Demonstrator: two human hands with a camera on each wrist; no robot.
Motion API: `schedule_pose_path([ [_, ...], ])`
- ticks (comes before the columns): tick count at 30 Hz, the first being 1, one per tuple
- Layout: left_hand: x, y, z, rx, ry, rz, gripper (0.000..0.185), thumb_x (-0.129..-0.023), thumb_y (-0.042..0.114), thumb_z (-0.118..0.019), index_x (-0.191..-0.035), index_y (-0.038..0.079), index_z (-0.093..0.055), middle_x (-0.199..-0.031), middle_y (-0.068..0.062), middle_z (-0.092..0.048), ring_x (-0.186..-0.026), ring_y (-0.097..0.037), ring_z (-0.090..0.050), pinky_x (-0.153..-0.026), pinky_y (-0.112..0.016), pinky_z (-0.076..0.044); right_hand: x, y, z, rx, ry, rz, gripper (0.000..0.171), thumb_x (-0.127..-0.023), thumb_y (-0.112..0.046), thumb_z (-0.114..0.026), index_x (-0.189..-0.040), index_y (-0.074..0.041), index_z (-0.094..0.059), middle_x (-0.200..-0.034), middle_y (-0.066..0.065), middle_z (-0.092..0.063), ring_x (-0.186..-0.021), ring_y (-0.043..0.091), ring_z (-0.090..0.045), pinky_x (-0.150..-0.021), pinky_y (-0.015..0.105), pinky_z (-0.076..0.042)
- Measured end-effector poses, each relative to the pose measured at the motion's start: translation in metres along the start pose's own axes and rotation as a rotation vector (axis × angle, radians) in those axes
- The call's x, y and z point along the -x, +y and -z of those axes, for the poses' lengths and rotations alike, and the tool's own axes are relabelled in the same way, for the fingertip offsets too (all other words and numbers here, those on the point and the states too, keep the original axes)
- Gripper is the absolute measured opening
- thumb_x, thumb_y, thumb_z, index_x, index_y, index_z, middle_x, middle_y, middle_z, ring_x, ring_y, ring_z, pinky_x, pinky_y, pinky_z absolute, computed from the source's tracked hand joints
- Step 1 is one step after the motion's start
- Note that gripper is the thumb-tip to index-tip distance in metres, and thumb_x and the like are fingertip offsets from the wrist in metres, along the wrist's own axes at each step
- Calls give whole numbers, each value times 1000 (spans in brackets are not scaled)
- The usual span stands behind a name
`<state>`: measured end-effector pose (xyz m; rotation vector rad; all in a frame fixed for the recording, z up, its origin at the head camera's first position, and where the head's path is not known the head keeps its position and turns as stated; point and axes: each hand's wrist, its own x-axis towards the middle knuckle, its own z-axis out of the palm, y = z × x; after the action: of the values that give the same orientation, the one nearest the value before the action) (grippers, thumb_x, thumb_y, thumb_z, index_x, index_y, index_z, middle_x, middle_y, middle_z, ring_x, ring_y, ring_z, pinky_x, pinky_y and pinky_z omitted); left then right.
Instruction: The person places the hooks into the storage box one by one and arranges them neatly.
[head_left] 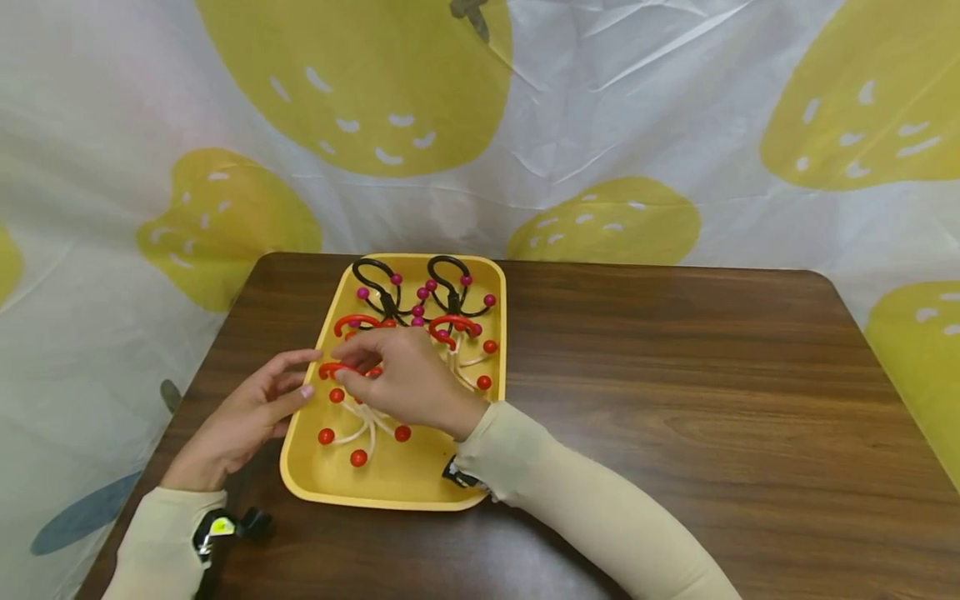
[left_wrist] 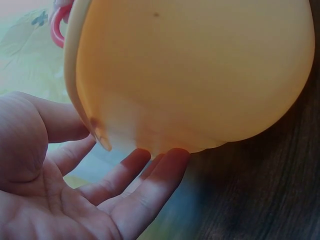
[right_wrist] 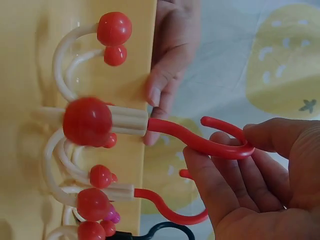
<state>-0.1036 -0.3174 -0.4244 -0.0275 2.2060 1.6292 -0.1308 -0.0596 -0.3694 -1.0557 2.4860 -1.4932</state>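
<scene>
My right hand (head_left: 405, 375) pinches the red hook-shaped handle (right_wrist: 187, 137) of a head massager between thumb and fingers. That massager (head_left: 358, 457) has curved white prongs tipped with red balls and stands over the near half of a yellow tray (head_left: 427, 483). At the tray's left side, my left hand (head_left: 247, 417) touches the rim and outer wall with loosely extended fingers (left_wrist: 167, 172). Farther up the tray is another red-handled massager (head_left: 453, 329), with a third partly hidden by my right hand. Two black massagers (head_left: 386, 304) (head_left: 453, 302) with magenta balls lie at the far end.
The tray rests on a dark wood-grain table (head_left: 675, 400), towards its left side. Behind the table hangs a white cloth (head_left: 585, 108) with large yellow fruit prints. A small black camera (head_left: 255, 523) is strapped at the left wrist.
</scene>
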Motion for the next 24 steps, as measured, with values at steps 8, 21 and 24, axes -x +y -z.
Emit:
schedule_pose_path([
  [8,0,0,0,-5,6,1,63,-108,27,-62,-162,16,-32,-148,-30,-51,-107,-18,-72,-82,-41,-65,0,3,-8,-1,-14,9,23,-95,-14,-79,-116,-5,-79,-98,2,-81,-83,0,-69,-75,15,-57],
  [21,1,0,0,3,0,2,65,-107,30,-63,-163,18,-32,-151,-29,-49,-109,-19,-71,-84,-42,-65,5,3,-11,29,-31,38,23,-93,-17,-81,-113,-7,-80,-93,-3,-79,-79,-7,-66,-74,13,-56],
  [24,1,0,-1,-1,0,2,65,-108,29,-63,-164,18,-31,-151,-29,-49,-110,-20,-71,-84,-42,-65,6,3,-9,30,-30,30,24,-93,-18,-80,-114,-7,-80,-93,-4,-79,-80,-8,-66,-74,11,-55],
])
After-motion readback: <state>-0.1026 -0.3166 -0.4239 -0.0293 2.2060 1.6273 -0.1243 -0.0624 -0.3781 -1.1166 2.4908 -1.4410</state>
